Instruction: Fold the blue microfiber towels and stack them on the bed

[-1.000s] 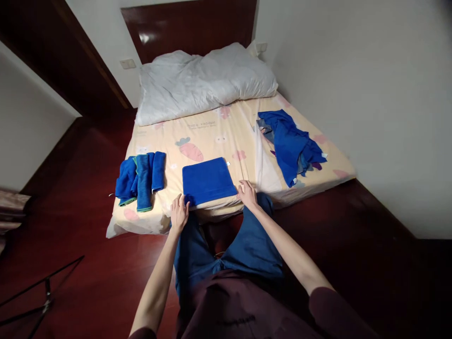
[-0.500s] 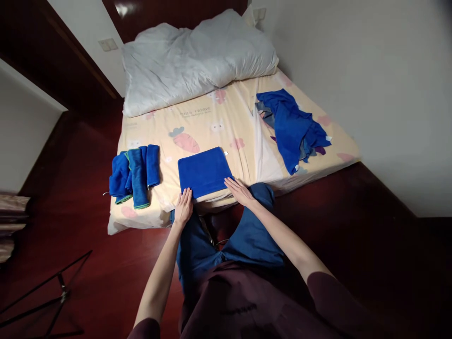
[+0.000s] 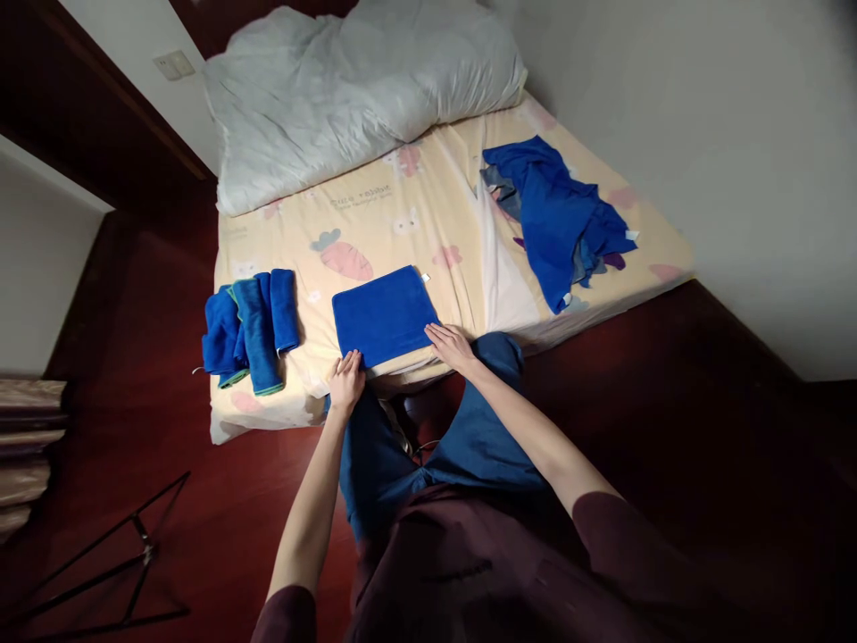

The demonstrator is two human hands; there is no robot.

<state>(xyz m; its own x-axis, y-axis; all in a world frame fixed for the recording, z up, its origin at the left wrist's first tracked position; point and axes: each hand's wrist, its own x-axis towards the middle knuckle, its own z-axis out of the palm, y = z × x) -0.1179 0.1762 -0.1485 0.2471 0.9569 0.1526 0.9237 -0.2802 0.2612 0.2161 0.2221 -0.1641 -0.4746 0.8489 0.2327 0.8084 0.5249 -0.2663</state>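
Note:
A blue cloth (image 3: 384, 314) lies flat as a rectangle near the bed's front edge, a small white tag at its far right corner. At its near left corner is my left hand (image 3: 346, 379), fingers bent and close together; whether they pinch the cloth's edge is too small to tell. My right hand (image 3: 453, 346) rests at the near right corner with its fingers stretched out. Rolled blue towels (image 3: 260, 330), some with green edging, lie to the left. On the right is a loose heap of blue cloths (image 3: 553, 214) with grey and purple pieces.
The bed (image 3: 281, 241) has a yellow patterned sheet. A bulky pale quilt (image 3: 361, 89) lies across its far end. A black metal stand (image 3: 137, 558) is on the dark red floor at lower left, near a curtain (image 3: 30, 446).
The view has shifted slightly. The fingers of my left hand have bent from lying flatter on the cloth's corner. My right hand stays at the other corner, and the cloth keeps its shape.

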